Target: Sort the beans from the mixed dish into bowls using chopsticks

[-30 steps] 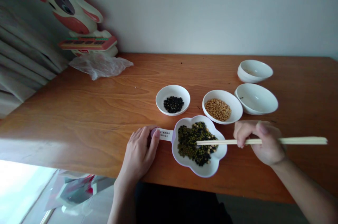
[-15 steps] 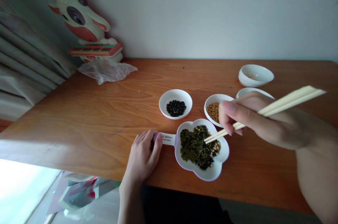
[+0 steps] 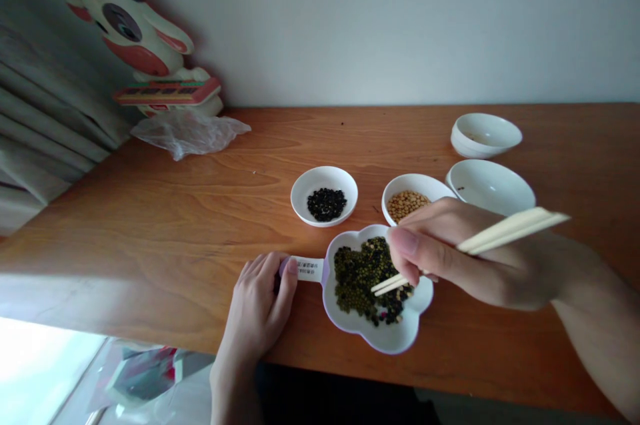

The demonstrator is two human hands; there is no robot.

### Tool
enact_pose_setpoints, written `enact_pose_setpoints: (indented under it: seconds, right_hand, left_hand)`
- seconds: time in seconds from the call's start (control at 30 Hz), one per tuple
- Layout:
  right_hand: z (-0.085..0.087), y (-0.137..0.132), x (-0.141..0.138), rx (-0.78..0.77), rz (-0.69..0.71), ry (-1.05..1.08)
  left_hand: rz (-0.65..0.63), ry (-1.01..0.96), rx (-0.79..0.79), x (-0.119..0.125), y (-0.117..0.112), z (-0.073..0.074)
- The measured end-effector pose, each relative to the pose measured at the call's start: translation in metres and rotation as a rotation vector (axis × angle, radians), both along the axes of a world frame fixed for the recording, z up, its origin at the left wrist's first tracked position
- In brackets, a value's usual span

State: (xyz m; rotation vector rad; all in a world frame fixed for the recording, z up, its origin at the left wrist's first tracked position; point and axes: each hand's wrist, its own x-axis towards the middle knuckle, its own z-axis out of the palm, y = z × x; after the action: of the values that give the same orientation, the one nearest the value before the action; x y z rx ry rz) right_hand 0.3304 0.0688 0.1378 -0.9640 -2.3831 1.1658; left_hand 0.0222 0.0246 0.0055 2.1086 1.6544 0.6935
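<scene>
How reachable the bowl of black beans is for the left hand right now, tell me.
Likely yes, if the left hand lets go of the labelled handle: nothing visible stands between that hand and the bowl.

Cow toy (image 3: 143, 28) with keyboard (image 3: 167, 93) by wall (image 3: 350, 25), crumpled clear plastic (image 3: 193, 136) at its base. Curtain (image 3: 50, 118) left. Floor pile (image 3: 145, 375): bags maybe, murky from here.

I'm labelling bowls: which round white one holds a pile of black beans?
The leftmost round white bowl; its pile of black beans sets it apart. The next white bowl rightward holds tan beans.
</scene>
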Motion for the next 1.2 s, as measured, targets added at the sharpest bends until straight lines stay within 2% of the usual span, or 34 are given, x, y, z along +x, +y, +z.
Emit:
enact_pose_setpoints:
  seconds: [0.23, 0.4, 0.57, 0.77, 0.87, 0.97, 1.2]
  right_hand:
    - [0.009, 0.002, 0.009, 0.087, -0.011, 0.007]
    - [0.002, 0.006, 0.011, 0.201, -0.021, -0.028]
    - [-0.006, 0.004, 0.011, 0.151, -0.051, -0.098]
    - [0.002, 0.008, 0.018, 0.252, -0.185, -0.068]
    - [0.005, 0.010, 0.022, 0.293, -0.188, -0.075]
    - [0.007, 0.009, 0.023, 0.270, -0.180, -0.071]
    - [0.008, 0.006, 0.020, 0.109, -0.153, -0.126]
  left_hand:
    - [-0.003, -0.007, -0.003, -0.002, -0.001, -0.001]
    - [-0.009, -0.007, 0.007, -0.002, -0.001, 0.000]
    - [-0.007, -0.036, -0.011, -0.001, -0.001, 0.003]
    - [0.012, -0.061, -0.039, -0.002, -0.004, 0.004]
    - [0.038, -0.051, -0.018, -0.001, -0.003, 0.003]
    - [0.031, -0.021, 0.002, 0.001, -0.002, 0.001]
    - [0.005, -0.016, -0.018, 0.000, 0.000, -0.002]
